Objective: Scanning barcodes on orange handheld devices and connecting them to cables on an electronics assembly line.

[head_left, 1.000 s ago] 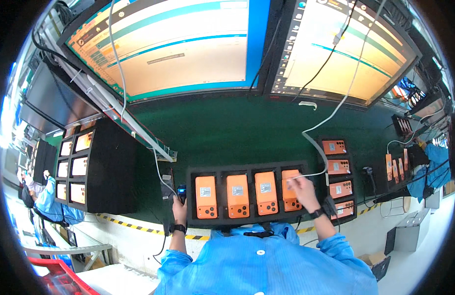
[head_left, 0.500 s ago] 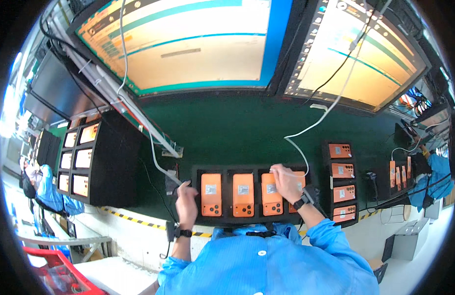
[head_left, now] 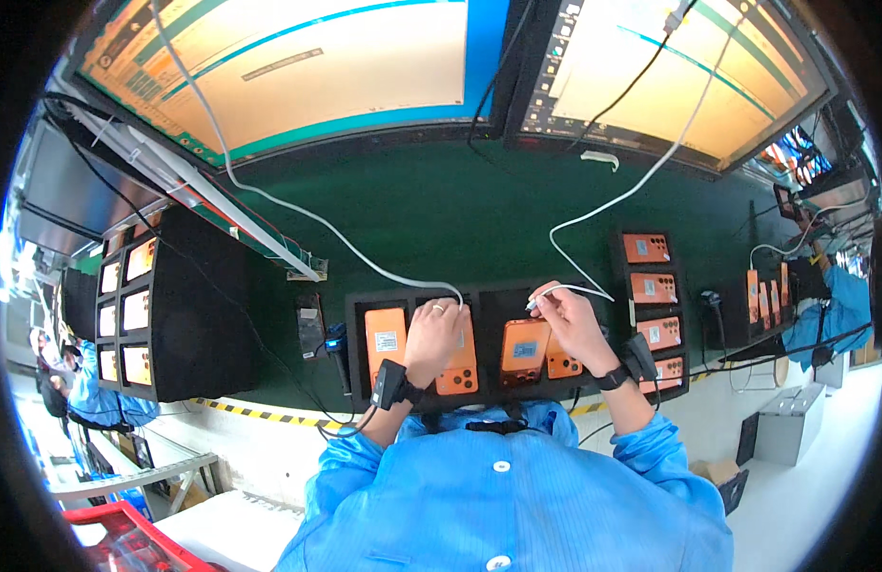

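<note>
In front of me lies a black tray [head_left: 491, 336] with several orange phones, each with a label on its back. Over the second phone [head_left: 457, 379] is my left hand [head_left: 435, 336], its fingers closed on the end of a white cable [head_left: 338, 234] and partly covering that phone. My right hand [head_left: 573, 322] pinches the plug of another white cable [head_left: 594, 222] just above the top of the third phone [head_left: 524, 351], which looks tilted in its slot. The first phone [head_left: 386, 343] lies at the left. Part of the fourth phone [head_left: 561, 364] is hidden by my right hand.
Two monitors [head_left: 269, 67] stand behind the green bench. A second black tray [head_left: 654, 288] of orange phones is at the right, and a black rack [head_left: 198, 305] with more phones at the left. A handheld scanner [head_left: 337, 353] lies beside the tray. A co-worker's blue sleeve [head_left: 835, 305] shows far right.
My left hand has moved right from beside the tray to the second phone, drawing its white cable along. My right hand stays near the third phone, which now looks tilted. The view has shifted.
</note>
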